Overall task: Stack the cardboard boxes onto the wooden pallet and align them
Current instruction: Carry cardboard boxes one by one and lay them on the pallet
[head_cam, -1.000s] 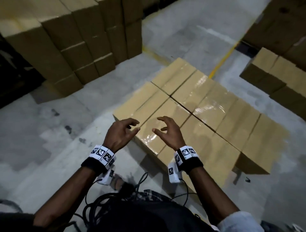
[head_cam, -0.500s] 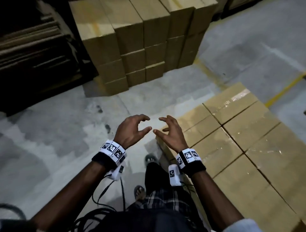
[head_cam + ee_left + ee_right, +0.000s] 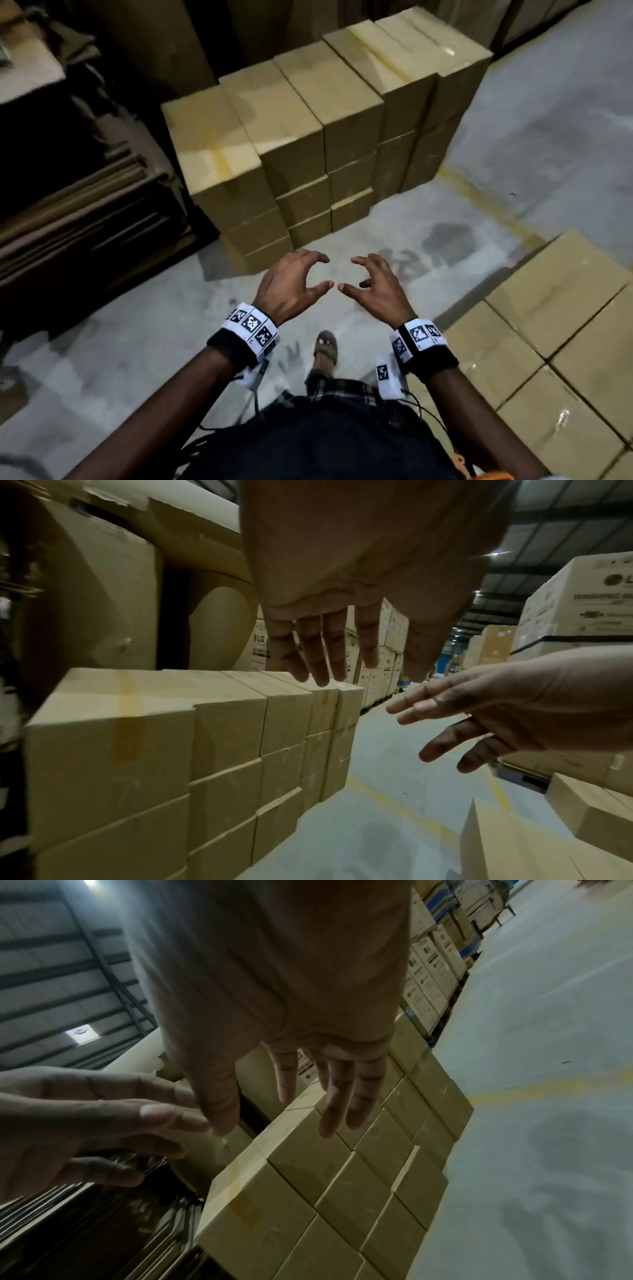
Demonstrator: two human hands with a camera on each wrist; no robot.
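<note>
A stack of plain cardboard boxes (image 3: 301,113) stands ahead on the concrete floor, several columns wide and three high; it also fills the left of the left wrist view (image 3: 143,737) and the lower middle of the right wrist view (image 3: 325,1183). A flat layer of taped boxes (image 3: 548,342) lies low at my right; the pallet under it is hidden. My left hand (image 3: 294,281) and right hand (image 3: 373,284) hover side by side over bare floor, short of the stack, fingers loosely spread and holding nothing. Their thumb tips nearly meet.
Flattened cardboard sheets (image 3: 78,205) are piled at the left beside the stack. A yellow floor line (image 3: 479,202) runs between the stack and the low layer. My sandalled foot (image 3: 325,346) is on the floor below my hands. Tall printed cartons (image 3: 578,610) stand far off.
My view has swung left from the low layer of boxes to the tall stack, which is now closer and centred. Both empty hands stay raised together.
</note>
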